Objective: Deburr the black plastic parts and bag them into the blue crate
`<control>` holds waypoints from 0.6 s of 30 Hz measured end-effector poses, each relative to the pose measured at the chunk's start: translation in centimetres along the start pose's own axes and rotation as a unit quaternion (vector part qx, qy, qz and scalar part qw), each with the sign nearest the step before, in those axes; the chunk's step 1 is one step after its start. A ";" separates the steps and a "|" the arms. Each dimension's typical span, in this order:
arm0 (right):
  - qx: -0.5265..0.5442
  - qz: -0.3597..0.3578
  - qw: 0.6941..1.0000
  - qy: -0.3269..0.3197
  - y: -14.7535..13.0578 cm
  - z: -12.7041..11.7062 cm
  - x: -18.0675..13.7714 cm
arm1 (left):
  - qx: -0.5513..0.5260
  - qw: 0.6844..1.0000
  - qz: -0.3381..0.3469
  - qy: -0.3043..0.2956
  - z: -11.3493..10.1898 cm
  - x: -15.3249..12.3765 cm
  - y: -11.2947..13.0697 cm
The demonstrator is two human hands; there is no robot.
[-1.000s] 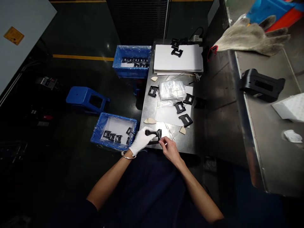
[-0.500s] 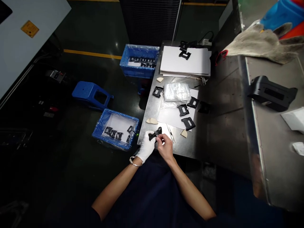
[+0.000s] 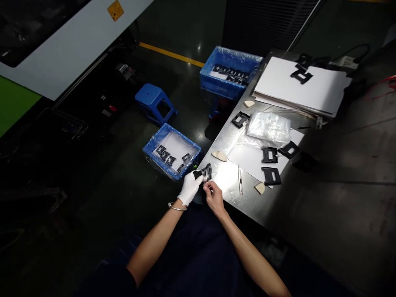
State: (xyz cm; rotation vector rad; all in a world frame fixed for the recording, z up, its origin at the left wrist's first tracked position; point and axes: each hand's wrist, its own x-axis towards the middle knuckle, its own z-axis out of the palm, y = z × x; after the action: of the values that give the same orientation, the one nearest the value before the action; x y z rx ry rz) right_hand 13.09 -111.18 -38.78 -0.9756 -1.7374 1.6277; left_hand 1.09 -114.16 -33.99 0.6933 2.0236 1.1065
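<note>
My left hand [image 3: 189, 188], in a white glove, is closed around a black plastic part [image 3: 207, 171] at the near left corner of the metal table. Shiny clear film, like a small plastic bag [image 3: 205, 179], covers the part. My bare right hand [image 3: 214, 197] pinches the lower edge of that film, just right of the gloved fingers. A thin metal tool like tweezers [image 3: 240, 180] lies on the table to the right. Beyond it, black frame-shaped parts [image 3: 269, 155] rest on a white sheet [image 3: 247, 161], beside a stack of clear plastic bags [image 3: 268, 127].
A blue bin [image 3: 148, 153] with bagged black parts stands left of the table [image 3: 227, 175]. Another blue bin [image 3: 213, 88] with more parts is behind it, and a blue stool [image 3: 151, 95] sits on the floor. Beige wedge pieces [image 3: 219, 156] and stacked white sheets [image 3: 297, 88] lie on the table.
My view has turned left, so the table now appears further right. Both hands, with the black part, have moved toward the table's left edge and the nearer blue bin.
</note>
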 end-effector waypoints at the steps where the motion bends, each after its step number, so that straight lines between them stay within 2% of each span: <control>1: -0.002 0.001 1.000 0.001 0.0 0.2 0.0 | -0.028 1.000 -0.001 0.010 0.0 -0.1 -0.4; 6: -0.008 -0.015 1.000 -0.004 -1.0 0.9 0.3 | -0.116 0.993 -0.001 0.035 -0.4 -0.8 -1.4; 10: -0.006 -0.008 1.000 -0.006 -1.6 2.5 1.1 | -0.108 0.993 -0.001 0.045 -1.9 0.1 -1.5; 14: -0.014 -0.001 1.000 -0.010 -2.3 5.3 2.5 | -0.025 0.999 -0.005 0.046 -4.5 1.5 -2.3; 18: -0.010 0.005 1.000 -0.014 -3.4 9.5 4.6 | 0.120 0.992 -0.024 0.025 -9.4 2.7 -3.4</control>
State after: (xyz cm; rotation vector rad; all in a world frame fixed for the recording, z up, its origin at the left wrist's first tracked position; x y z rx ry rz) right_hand 2.32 -112.96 -36.79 -0.9760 -1.7728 1.6414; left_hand -8.33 -118.35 -34.32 0.7381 2.2278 0.8668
